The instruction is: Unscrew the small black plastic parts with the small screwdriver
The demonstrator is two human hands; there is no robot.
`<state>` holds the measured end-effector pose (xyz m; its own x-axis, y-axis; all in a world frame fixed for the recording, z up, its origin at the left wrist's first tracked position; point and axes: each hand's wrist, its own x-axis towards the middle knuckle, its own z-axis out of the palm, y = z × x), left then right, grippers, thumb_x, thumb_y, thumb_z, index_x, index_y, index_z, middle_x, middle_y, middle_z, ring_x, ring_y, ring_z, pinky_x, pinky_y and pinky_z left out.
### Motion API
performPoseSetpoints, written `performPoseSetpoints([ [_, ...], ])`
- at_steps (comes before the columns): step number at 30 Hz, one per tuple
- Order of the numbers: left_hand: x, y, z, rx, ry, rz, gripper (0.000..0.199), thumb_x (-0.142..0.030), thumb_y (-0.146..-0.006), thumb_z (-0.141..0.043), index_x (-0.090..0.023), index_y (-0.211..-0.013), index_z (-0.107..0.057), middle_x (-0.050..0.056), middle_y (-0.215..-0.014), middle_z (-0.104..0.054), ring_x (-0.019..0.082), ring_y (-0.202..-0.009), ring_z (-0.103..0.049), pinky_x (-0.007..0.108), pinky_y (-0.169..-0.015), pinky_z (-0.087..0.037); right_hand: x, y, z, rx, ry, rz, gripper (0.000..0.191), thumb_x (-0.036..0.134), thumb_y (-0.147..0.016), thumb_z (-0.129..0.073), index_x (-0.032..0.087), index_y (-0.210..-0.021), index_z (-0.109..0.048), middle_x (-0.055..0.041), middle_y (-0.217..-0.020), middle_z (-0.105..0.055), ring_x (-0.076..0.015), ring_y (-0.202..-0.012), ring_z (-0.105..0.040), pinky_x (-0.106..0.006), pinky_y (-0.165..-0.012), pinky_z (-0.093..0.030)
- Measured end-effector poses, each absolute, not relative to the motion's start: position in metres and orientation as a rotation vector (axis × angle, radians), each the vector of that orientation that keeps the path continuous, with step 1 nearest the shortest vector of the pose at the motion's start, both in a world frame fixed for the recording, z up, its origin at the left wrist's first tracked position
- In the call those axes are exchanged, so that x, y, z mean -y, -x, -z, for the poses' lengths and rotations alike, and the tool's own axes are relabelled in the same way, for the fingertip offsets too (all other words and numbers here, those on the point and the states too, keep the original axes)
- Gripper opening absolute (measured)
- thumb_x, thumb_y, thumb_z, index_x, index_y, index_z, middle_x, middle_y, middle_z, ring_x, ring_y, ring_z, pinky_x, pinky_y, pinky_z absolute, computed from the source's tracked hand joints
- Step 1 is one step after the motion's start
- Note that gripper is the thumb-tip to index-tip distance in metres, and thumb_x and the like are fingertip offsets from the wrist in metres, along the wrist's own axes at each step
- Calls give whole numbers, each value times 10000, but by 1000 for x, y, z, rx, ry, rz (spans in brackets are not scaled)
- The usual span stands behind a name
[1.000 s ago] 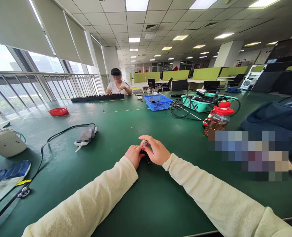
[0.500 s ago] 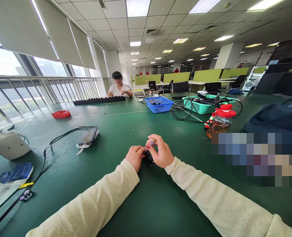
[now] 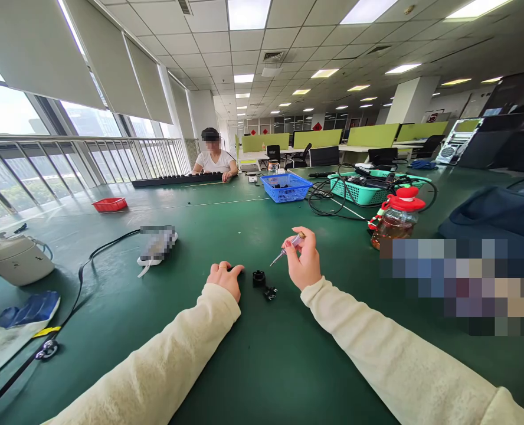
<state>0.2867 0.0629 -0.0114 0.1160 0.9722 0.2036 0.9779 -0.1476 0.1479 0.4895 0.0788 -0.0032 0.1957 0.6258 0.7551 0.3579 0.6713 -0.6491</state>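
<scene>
1 screwdrvr (image 3: 296,239), 2 blk pcs (image 3: 259,279) (image 3: 269,293) – 2 mesh bskts (image 3: 288,194) (image 3: 363,195)

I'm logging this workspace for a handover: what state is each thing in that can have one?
Right hand: gripping the screwdriver
Screwdriver: held, tip off the black parts
Left hand: palm down, thumb spread
Square black part: untouched, on the table
Smaller black piece: untouched, beside it
Blue basket: holding dark pieces
Green basket: loaded with cables
Bottle: lid on, amber liquid inside
Blinds: partly lowered
Ceiling lights: lit
</scene>
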Motion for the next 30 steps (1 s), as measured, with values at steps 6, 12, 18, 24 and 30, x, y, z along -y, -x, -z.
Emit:
performPoseSetpoints([
  [6, -60, -290, 25, 1931, 2362, 359, 376, -192, -755, -539, -194, -1110, -664, 174, -1152, -615, 308, -998, -549, 462, -877, -469, -79, -489, 6, 1464, 949, -228, 253, 249, -897, -464, 211, -1141, -411, -28, -797, -631, -165, -672, -630, -331, -667, -530],
  [12, -41, -313, 19, 1943, 2463, 431, 586, -479, -872, -457, -166, -1366, -472, 183, -1408, -478, 400, -1298, -384, 582, -1019, -365, -79, -489, 6, 1469, 956, -229, 255, 264, -900, -463, 209, -1145, -418, -32, -812, -637, -159, -657, -633, -319, -665, -526],
  [18, -25, -325, 7, 1900, 2657, 294, 630, -569, -842, -472, -354, -1425, -369, 94, -1541, -310, 472, -1396, -175, 781, -991, -195, -78, -487, 6, 1479, 964, -230, 262, 264, -899, -472, 209, -1150, -418, -24, -804, -641, -157, -649, -635, -309, -651, -520],
  [24, -26, -329, 6, 1932, 2627, 335, 509, -483, -844, -512, -295, -1315, -473, 77, -1529, -332, 436, -1398, -208, 786, -989, -210, -77, -486, 5, 1492, 992, -243, 265, 261, -898, -462, 203, -1153, -419, -33, -810, -646, -163, -644, -639, -315, -647, -519],
  [30, -25, -332, 5, 1967, 2587, 277, 432, -315, -864, -475, -307, -1296, -480, 36, -1531, -333, 382, -1405, -226, 756, -1011, -243, -77, -486, 5, 1499, 1000, -245, 266, 273, -895, -462, 203, -1149, -428, -30, -800, -642, -165, -653, -642, -310, -641, -521],
])
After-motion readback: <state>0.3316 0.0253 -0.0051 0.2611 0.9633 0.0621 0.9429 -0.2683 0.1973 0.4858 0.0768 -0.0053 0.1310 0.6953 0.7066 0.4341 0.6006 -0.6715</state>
